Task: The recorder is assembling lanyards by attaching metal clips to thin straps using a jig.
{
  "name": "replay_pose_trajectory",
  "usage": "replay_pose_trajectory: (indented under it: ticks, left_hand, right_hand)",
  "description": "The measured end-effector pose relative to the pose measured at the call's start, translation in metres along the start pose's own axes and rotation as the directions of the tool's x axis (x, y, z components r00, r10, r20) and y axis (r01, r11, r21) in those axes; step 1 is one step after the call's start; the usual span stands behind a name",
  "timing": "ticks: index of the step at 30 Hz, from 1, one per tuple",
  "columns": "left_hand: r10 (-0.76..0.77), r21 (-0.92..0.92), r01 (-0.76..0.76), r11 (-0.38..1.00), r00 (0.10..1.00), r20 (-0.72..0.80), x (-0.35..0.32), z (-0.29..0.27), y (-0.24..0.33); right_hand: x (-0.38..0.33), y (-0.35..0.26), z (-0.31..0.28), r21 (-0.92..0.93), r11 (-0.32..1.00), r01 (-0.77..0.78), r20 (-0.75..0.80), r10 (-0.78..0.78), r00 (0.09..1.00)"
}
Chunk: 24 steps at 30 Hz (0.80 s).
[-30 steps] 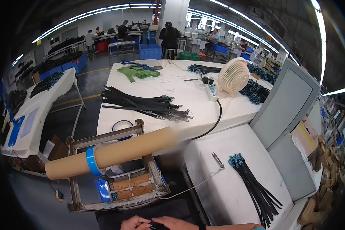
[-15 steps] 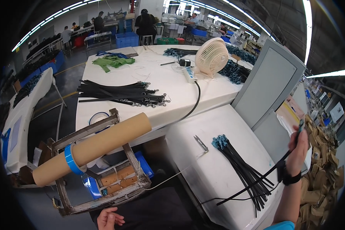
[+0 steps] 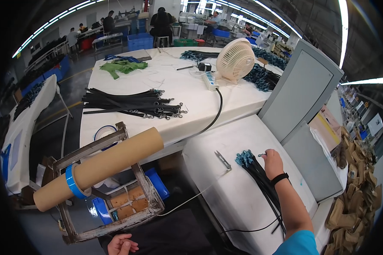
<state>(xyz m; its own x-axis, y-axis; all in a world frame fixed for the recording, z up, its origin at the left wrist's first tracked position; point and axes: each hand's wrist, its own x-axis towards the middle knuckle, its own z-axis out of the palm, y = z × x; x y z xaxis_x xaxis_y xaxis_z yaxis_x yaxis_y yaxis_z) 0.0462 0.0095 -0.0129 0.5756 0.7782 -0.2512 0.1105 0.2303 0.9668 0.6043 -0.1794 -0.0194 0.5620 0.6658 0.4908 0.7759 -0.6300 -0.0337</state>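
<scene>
A bundle of black straps [image 3: 259,178] with teal-wrapped ends lies on the white padded surface at the right. Over the bundle's far end, my right hand [image 3: 273,163] is closed in a pinch on the teal end of a black strap; most of that strap is hidden behind my hand and forearm. Left of the bundle, a pair of thread snips [image 3: 223,160] lies with its blades apart, tied to a white cord. At the lower edge, my left hand [image 3: 122,245] rests by my lap, fingers loosely curled and slightly apart, holding nothing visible.
A worn frame [image 3: 78,236] carries a brown cardboard tube [image 3: 110,163] with a blue tape roll [image 3: 73,182]. The white table [image 3: 191,97] holds black straps with metal clips [image 3: 132,103], green cloth [image 3: 121,68] and a fan [image 3: 236,59]. A grey panel [image 3: 302,85] stands at the right; tan pieces [image 3: 355,191] are piled beyond.
My right hand has swung left from beside the grey panel to the bundle's teal ends, carrying the strap with it. My left hand stays nearly where it was.
</scene>
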Motion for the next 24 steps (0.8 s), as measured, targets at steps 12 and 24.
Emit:
replay_pose_trajectory:
  ticks: [12,24]
  left_hand:
    - [-0.054,0.038,0.054,0.998,0.999,-0.007,0.025,0.021,-0.010]
    - [-0.065,0.027,0.065,0.998,0.998,-0.014,0.021,0.019,-0.012]
  right_hand:
    - [0.040,-0.004,-0.197,-0.656,0.753,0.056,-0.484,-0.476,0.734]
    - [-0.018,0.009,0.044,0.166,0.915,-0.366,0.089,0.356,0.930]
